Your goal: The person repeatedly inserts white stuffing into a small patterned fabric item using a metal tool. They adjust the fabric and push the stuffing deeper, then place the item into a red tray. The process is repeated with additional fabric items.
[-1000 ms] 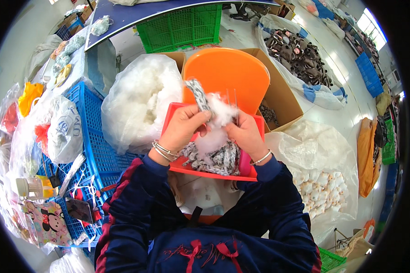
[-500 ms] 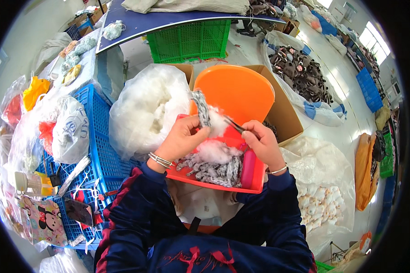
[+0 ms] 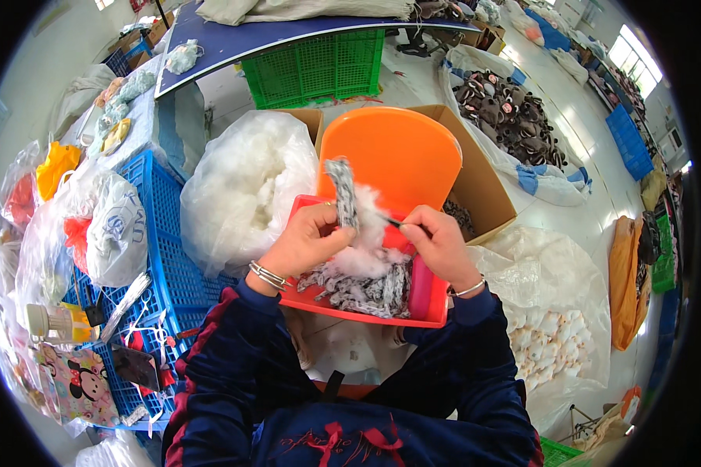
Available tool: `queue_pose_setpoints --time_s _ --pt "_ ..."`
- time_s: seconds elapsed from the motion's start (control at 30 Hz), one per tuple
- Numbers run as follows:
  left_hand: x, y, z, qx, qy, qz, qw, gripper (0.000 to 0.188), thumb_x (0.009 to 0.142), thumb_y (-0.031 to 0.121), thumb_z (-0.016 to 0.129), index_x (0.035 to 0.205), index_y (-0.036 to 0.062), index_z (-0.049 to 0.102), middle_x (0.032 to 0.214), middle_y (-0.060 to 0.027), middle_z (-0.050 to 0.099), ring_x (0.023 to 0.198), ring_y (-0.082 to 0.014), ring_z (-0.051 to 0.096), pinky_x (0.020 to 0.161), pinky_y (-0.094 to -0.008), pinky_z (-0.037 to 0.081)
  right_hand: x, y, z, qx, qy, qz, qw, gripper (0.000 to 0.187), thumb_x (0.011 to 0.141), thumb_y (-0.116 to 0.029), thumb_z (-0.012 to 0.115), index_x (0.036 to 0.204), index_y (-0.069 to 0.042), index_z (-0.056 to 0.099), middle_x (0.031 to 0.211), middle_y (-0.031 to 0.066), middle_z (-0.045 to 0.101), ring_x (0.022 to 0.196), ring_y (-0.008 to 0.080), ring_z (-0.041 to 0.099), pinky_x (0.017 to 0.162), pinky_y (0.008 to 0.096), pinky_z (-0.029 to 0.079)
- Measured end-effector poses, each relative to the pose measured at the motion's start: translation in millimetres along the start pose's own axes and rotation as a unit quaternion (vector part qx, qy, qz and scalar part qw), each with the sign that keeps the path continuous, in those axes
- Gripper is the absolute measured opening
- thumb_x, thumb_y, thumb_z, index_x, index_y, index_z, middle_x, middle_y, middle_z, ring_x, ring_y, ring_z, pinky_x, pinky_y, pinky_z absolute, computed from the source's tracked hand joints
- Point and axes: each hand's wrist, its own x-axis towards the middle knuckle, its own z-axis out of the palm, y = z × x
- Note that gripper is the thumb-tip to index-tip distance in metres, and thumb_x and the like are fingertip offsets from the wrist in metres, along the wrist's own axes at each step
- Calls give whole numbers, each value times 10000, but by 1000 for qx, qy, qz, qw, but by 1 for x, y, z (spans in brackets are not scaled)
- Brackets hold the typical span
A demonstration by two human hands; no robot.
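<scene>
My left hand (image 3: pixel 308 240) pinches a narrow grey-and-white plush piece (image 3: pixel 340 183), which stands up from between thumb and fingers. Closed around dark tweezers (image 3: pixel 396 223), my right hand (image 3: pixel 445 247) is just right of it. The tweezers' tips meet a tuft of white stuffing (image 3: pixel 371 208) beside the plush piece; whether they grip it is hidden. Below both hands is a red tray (image 3: pixel 343 314) on my lap. In it lie more stuffing (image 3: pixel 366 261), several loose grey plush pieces (image 3: pixel 370 292) and a long pink object (image 3: pixel 422 289) at the right side.
A clear bag of stuffing (image 3: pixel 249 179) stands beyond my left hand. Behind the tray are an orange seat-like panel (image 3: pixel 393 152) and a cardboard box (image 3: pixel 483 202). A blue crate (image 3: pixel 167 249) stands left, a bag of small white pieces (image 3: pixel 553 342) right, a green crate (image 3: pixel 315 70) ahead.
The tweezers have moved left into the stuffing beside the plush piece, and my right hand has turned and closed further. My left hand keeps its hold. The whole view has shifted slightly.
</scene>
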Motion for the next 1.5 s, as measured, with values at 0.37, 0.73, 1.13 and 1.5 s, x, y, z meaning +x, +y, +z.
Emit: queue_pose_setpoints --time_s 0.37,0.73,1.13,1.5 --pt "10 5 9 -204 145 -30 968 182 932 155 668 808 33 615 661 -9 558 560 -87 475 516 -243 385 -2 -12 8 -15 23 -13 1000 86 904 -54 638 893 14 586 784 98 593 685 197 581 611 296 454" --pt "11 8 8 -136 150 -20 979 206 926 140 671 764 26 613 628 -15 574 528 -78 497 499 -225 399 -3 -18 7 2 20 21 1000 90 902 -52 645 885 15 587 762 83 596 665 159 584 601 289 461" --pt "10 -8 35 -50 85 -49 994 324 913 226 679 690 -9 686 573 -12 610 540 -56 547 508 -225 424 -3 -12 27 61 24 14 998 31 898 -5 592 896 24 580 766 94 594 691 162 580 630 287 462" --pt "15 -1 20 -180 127 -22 975 347 930 241 673 657 37 609 592 10 547 534 -63 479 513 -240 382 -6 -10 19 56 24 31 998 27 897 -9 605 896 12 587 760 96 602 669 159 601 610 292 469"
